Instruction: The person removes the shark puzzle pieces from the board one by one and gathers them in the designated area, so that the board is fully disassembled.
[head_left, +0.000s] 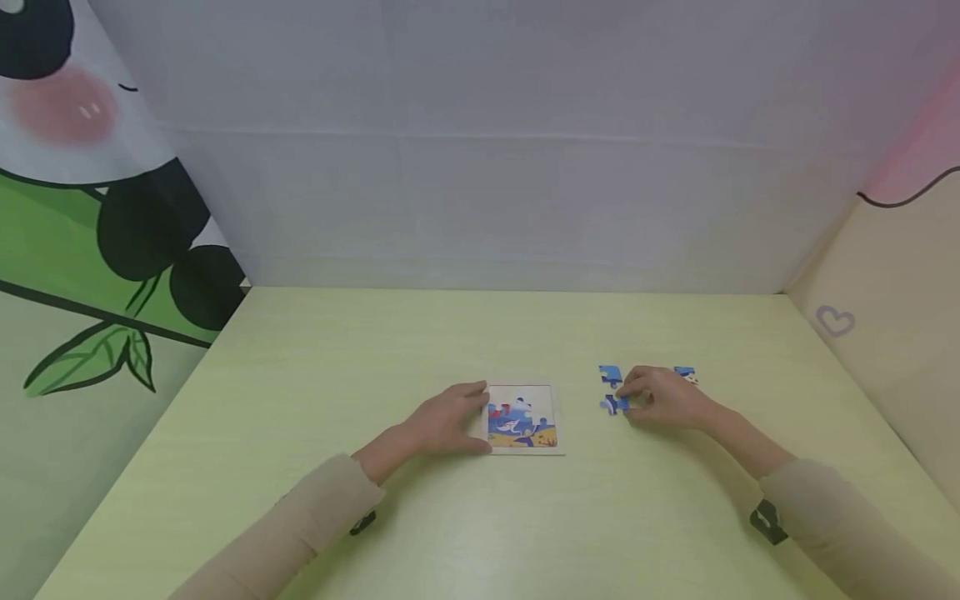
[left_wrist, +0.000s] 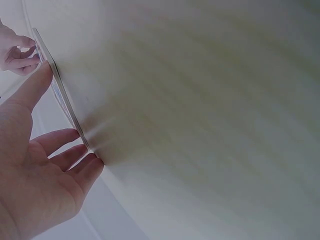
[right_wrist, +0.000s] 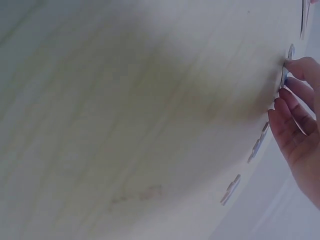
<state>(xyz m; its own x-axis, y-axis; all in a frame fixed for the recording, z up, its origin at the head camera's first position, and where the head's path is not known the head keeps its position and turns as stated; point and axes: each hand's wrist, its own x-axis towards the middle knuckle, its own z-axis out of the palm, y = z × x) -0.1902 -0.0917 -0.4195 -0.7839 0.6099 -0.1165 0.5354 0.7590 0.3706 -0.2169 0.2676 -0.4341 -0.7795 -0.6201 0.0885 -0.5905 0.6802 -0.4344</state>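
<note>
A square jigsaw puzzle board [head_left: 523, 421] with a pale frame lies flat on the table, partly filled with a sea picture: blue water, a white-and-blue animal, yellow sand. My left hand [head_left: 447, 421] is spread along its left side, thumb at the near corner and fingertips touching the edge farther up. To the right, my right hand [head_left: 667, 398] pinches a blue puzzle piece [right_wrist: 285, 76] between thumb and forefinger, low over the table. Close beside those fingertips lie a striped blue piece [head_left: 609, 406] and a lighter blue piece [head_left: 610, 374]. The hand hides part of this group.
Another puzzle piece [head_left: 684, 373] lies behind the right hand, partly covered by it. The pale yellow-green table [head_left: 337, 350] meets a grey-white wall [head_left: 480, 208] at the back, with painted panels on both sides.
</note>
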